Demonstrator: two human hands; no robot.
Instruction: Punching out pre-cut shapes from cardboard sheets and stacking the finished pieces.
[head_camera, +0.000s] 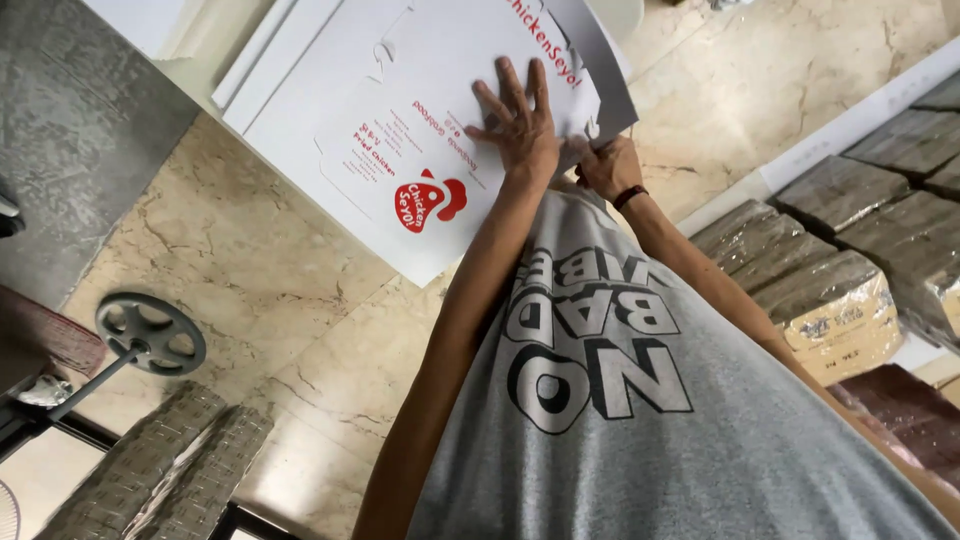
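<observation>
Grey T-shirt (640, 420) with bold black-and-white lettering, worn by the person, fills the near foreground. Two bare forearms extend from it. Left hand (520, 125): fingers spread wide, palm pressed flat on a white die-cut carton blank (400, 110) printed in red. Right hand (603, 165), dark band at the wrist: closed on the blank's right edge, pinching a flap; exact grip partly hidden. Carton blank: still entirely flat, no panel seen raised, so folding judged barely begun, all sides left to form. It lies atop further flat white sheets (260, 70). Beige marble floor (260, 270) beneath. Wrapped bundles (830, 290) stacked right; a black handwheel (150, 333) low left.
</observation>
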